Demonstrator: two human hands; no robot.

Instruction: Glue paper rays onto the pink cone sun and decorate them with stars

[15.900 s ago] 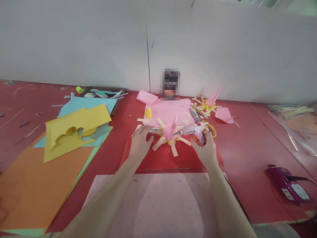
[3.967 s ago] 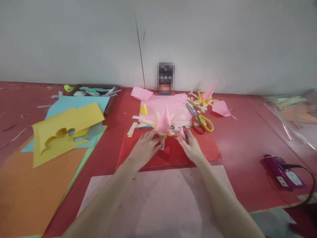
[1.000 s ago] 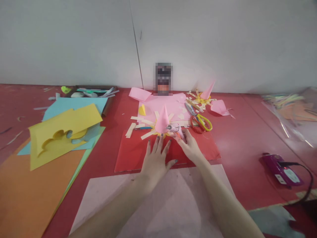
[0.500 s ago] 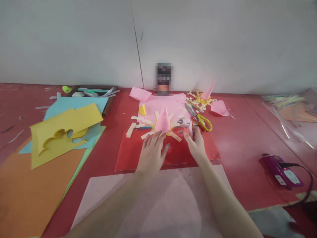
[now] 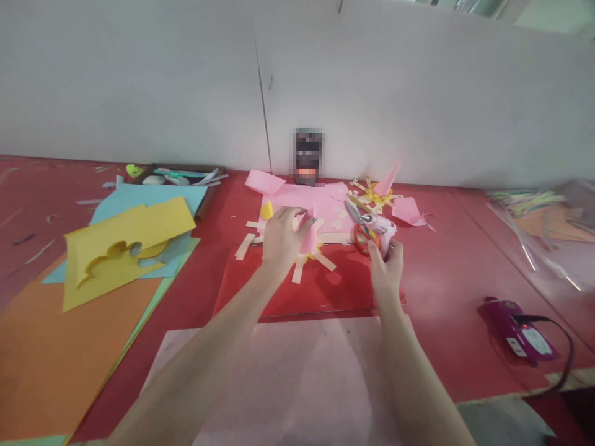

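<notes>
At the middle of the table, my left hand (image 5: pixel 282 238) has its fingers and thumb curled round the upper part of a pink paper cone (image 5: pixel 308 240), partly hiding it. The cone stands on a yellow base with cream paper strips (image 5: pixel 299 270) fanning out from it. My right hand (image 5: pixel 388 266) grips a pink hot glue gun (image 5: pixel 383 229) by its handle, nozzle pointing left. Beneath the gun, scissors (image 5: pixel 357 214) lie partly covered.
A red board (image 5: pixel 264 291) lies under the work, with a pale pink sheet (image 5: pixel 279 371) nearer me. Coloured paper sheets (image 5: pixel 93 334) spread at left. Behind right stands another pink cone (image 5: pixel 387 182). A purple power box (image 5: pixel 518 331) with a black cable sits at right.
My left hand has risen from the front of the cone's base to its upper part. My right hand has carried the glue gun rightwards, away from the cone and over the scissors.
</notes>
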